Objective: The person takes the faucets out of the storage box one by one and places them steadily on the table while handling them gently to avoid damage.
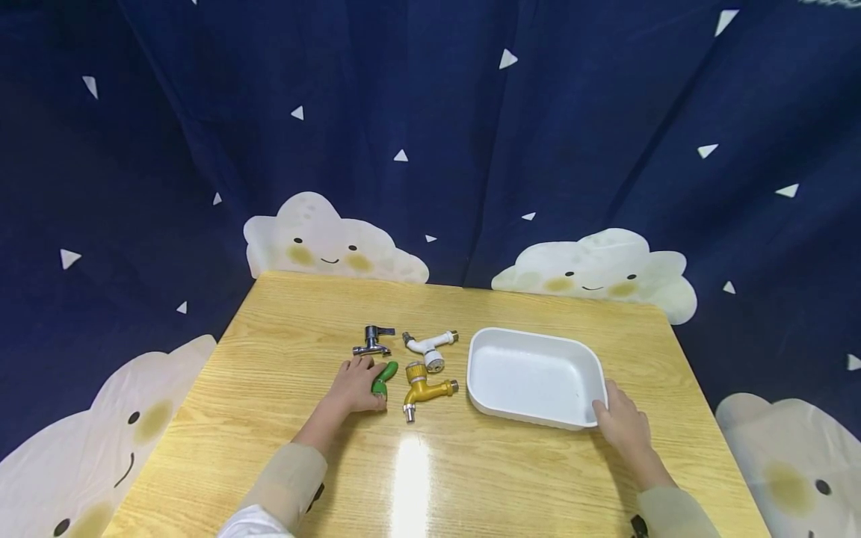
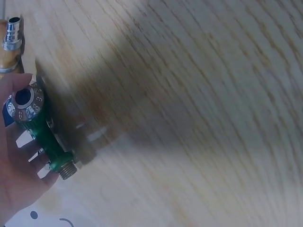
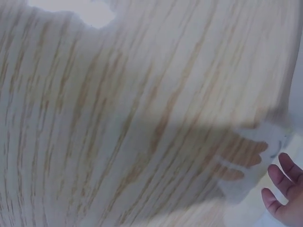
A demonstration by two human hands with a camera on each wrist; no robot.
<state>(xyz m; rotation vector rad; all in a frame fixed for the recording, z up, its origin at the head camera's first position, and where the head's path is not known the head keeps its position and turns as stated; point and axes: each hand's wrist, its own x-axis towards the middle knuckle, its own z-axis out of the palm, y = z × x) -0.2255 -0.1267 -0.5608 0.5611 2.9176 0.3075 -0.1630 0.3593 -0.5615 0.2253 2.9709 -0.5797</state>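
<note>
My left hand (image 1: pixel 355 385) grips a green faucet (image 1: pixel 385 377) on the left of the table. In the left wrist view, the thumb lies by the round dial of the green faucet (image 2: pixel 46 135), fingers below its body, threaded end bare. Just right of it lies a yellow faucet (image 1: pixel 430 390) with a silver nozzle. Behind are a white faucet (image 1: pixel 424 345) and a chrome faucet (image 1: pixel 370 345). My right hand (image 1: pixel 624 422) pinches the near right corner of a white plastic basin (image 1: pixel 531 415), thumb over the rim. In the right wrist view, its other fingers (image 3: pixel 279 182) are loosely bent.
The wooden table (image 1: pixel 511 478) has a glossy top with a bright reflection near the front. Beyond its back edge hangs a dark blue curtain (image 1: pixel 444 90) with white triangles and smiling clouds. The basin stands right of the faucets.
</note>
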